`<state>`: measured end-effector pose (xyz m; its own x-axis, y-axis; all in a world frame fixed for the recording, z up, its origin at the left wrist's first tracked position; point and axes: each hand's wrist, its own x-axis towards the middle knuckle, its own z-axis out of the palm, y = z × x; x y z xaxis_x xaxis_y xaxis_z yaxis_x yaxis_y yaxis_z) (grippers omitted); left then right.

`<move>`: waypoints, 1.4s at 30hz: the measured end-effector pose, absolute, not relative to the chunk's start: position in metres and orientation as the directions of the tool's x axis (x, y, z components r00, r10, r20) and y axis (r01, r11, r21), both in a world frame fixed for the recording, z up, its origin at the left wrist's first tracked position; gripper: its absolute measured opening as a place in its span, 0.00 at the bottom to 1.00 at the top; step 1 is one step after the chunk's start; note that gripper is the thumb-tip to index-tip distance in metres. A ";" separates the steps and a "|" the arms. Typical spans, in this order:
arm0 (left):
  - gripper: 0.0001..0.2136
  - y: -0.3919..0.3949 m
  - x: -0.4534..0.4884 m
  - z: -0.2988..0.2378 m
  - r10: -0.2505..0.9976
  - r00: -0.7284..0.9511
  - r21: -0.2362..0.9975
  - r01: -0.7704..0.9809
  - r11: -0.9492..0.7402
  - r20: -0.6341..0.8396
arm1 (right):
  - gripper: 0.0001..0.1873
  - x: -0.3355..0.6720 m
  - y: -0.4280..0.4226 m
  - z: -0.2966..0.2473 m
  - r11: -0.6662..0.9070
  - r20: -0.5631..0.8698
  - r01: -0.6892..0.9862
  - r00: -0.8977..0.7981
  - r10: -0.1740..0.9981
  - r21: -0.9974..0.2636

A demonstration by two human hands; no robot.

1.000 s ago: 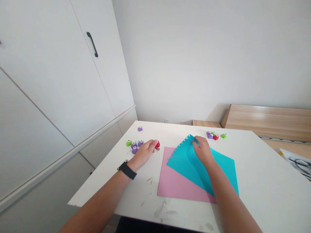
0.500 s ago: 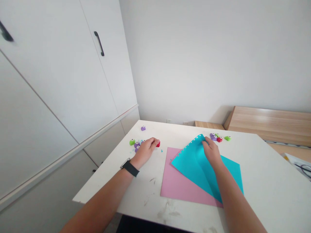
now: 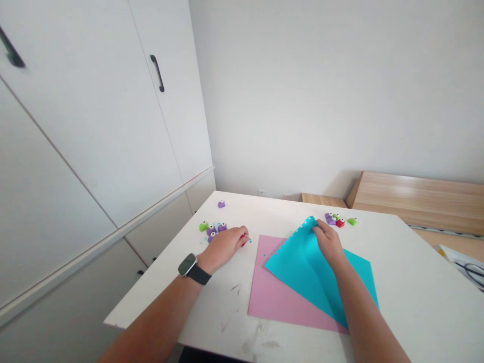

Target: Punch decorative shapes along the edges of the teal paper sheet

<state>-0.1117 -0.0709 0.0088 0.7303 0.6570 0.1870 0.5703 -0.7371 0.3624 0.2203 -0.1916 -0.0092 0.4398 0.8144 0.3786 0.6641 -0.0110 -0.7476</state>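
A teal paper sheet (image 3: 302, 264) with a row of punched holes along its left edge lies on a pink sheet (image 3: 270, 295) on the white table (image 3: 416, 282). My right hand (image 3: 328, 243) pinches the teal sheet's far corner and holds it lifted. My left hand (image 3: 223, 247), with a watch on the wrist, is closed over a small red punch (image 3: 244, 237) on the table, left of the pink sheet. Small teal paper bits lie beside the red punch.
Purple and green punches (image 3: 212, 229) sit in a cluster beyond my left hand, one purple punch (image 3: 221, 203) further back. Another group of punches (image 3: 339, 220) lies beyond my right hand. White cabinets stand at the left, a wooden bed frame (image 3: 419, 199) at the right.
The camera has shifted slightly. My left hand has slid a little toward me with the red punch. My right hand still holds the teal sheet's lifted corner.
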 end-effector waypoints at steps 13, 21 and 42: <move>0.08 -0.077 -0.129 0.028 0.681 0.731 0.266 0.648 -0.714 0.047 | 0.16 0.242 -0.193 -0.017 -0.143 0.390 0.756 0.478 0.787 -0.638; 0.14 -0.132 -0.094 0.036 0.281 0.939 0.290 0.218 -0.932 0.197 | 0.14 0.240 -0.192 -0.016 -0.156 0.373 0.787 0.444 0.815 -0.596; 0.18 -0.114 -0.088 0.004 0.546 0.826 0.189 0.519 -0.833 0.139 | 0.12 0.240 -0.185 -0.035 -0.217 0.283 0.847 0.387 0.877 -0.485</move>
<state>-0.0877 -0.1141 0.0040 0.8260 0.5463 0.1389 0.5195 -0.8334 0.1886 0.2396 -0.1846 -0.0353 0.3873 0.8773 0.2834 0.8471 -0.2172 -0.4850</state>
